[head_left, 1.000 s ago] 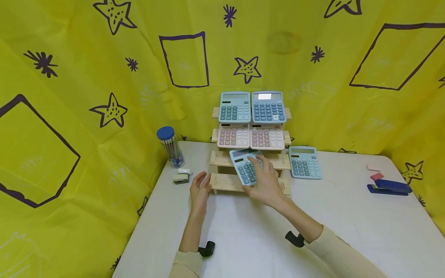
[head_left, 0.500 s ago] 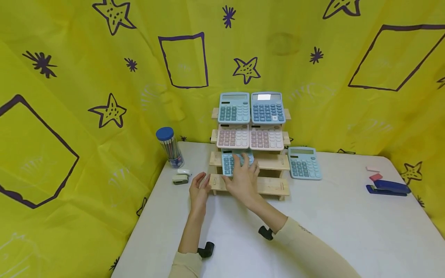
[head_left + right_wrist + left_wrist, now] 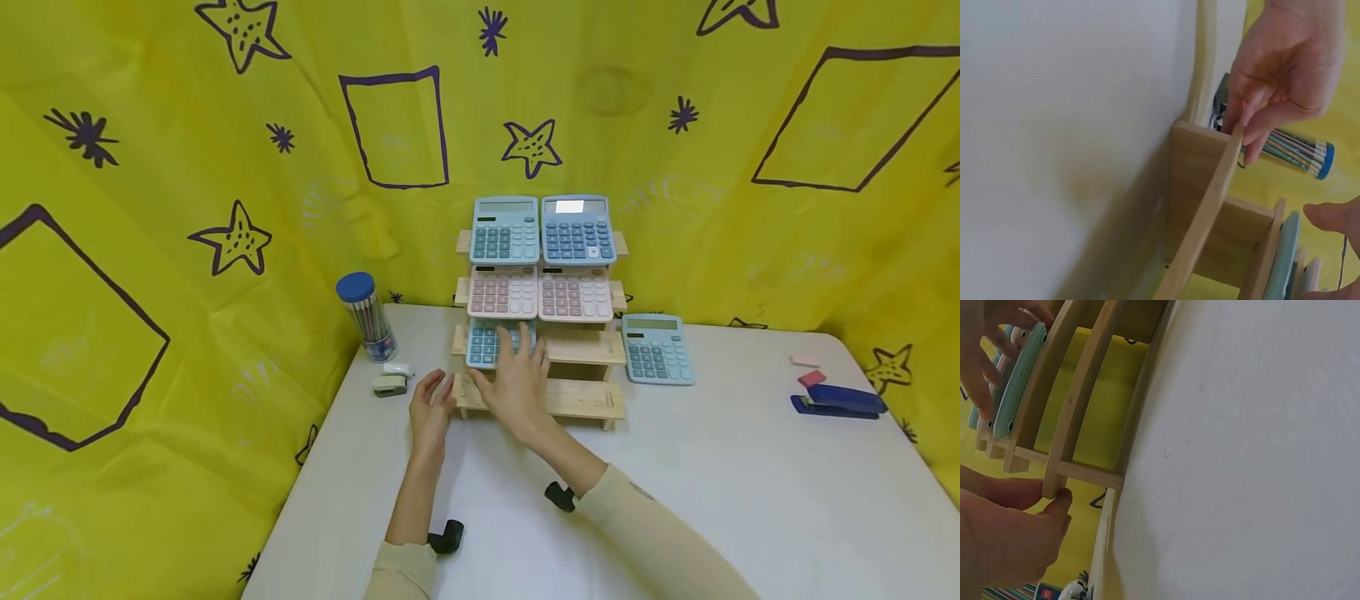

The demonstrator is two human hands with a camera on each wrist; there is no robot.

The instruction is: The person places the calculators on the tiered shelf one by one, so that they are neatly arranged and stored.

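Note:
A stepped wooden rack [image 3: 581, 398] stands on the table with calculators on its upper tiers. My left hand [image 3: 431, 417] pinches the left end of its lowest board between thumb and fingers, as the left wrist view shows. A light blue calculator [image 3: 482, 348] leans on the left of the second tier from the bottom. Over its face my right hand [image 3: 519, 390] is spread, covering its right part, fingers loose and thumb by its lower left corner. Above it sit two pink calculators [image 3: 501, 295], and on the top tier a teal calculator [image 3: 505, 233] beside a blue calculator [image 3: 577, 232].
Another light blue calculator [image 3: 657, 352] stands right of the rack. A blue stapler [image 3: 838, 402] and two pink erasers [image 3: 812, 379] lie at the far right. Left of the rack are a blue-lidded pencil tub [image 3: 367, 321] and a small green stapler [image 3: 390, 386]. A yellow curtain [image 3: 420, 250] hangs behind.
My right hand has carried the light blue calculator leftward and set it straight on the left of the second tier, then loosened its fingers. The left hand stays at the rack's end.

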